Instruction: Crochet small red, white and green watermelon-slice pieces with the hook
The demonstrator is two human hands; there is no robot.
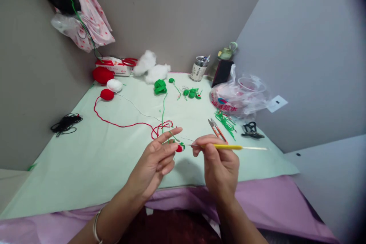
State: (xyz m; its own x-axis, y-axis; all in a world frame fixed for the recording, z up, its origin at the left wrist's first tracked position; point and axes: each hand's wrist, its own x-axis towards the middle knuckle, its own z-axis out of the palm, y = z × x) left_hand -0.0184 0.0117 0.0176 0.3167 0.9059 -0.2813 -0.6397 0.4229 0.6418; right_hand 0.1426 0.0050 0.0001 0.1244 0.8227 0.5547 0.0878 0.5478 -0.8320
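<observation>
Your left hand pinched a small round crocheted piece of red, white and green yarn at the fingertips, its index finger stretched out with green yarn near it, while your right hand gripped the slim crochet hook with a yellow handle between thumb and fingers. The piece hung just above the pale green tablecloth, between your hands, with the hook's thin end reaching its green edge; whether a loop sat on the hook, you could not have told from this view. The red part looked worked and the green edge seemed in progress, since a strand ran back toward the loose bright-green yarn bundle. The strand was uncut, so the piece looked unfinished. The fluffy white stuffing lay well apart, near the back wall.
</observation>
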